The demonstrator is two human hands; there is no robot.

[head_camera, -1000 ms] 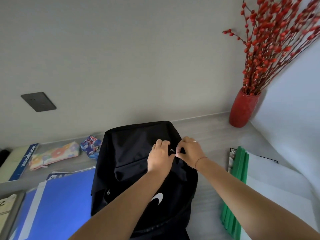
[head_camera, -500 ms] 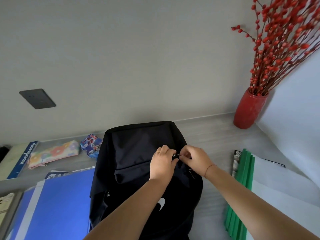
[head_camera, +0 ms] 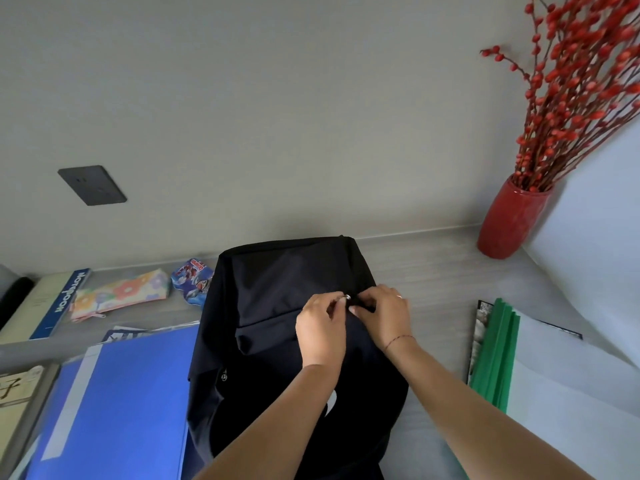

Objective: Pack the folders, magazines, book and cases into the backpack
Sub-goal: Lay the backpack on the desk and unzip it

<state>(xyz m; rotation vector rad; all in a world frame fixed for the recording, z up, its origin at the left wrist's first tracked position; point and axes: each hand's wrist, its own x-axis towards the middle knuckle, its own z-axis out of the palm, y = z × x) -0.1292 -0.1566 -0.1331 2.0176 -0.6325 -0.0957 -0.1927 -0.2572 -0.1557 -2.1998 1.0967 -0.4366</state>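
Two hands: I saw the left hand pinching the silver zip pull, and the right hand pinching the backpack just beside it.
Backpack: black, lay on the desk.
Left of it: blue folder, two cases, book.
Right of it: green folder over a magazine.

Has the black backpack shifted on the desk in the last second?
No. The backpack still sits right beside the blue cartoon case, as before.

Grey table with backpack, blue folder, green folder, cases, vase, perhaps magazine.
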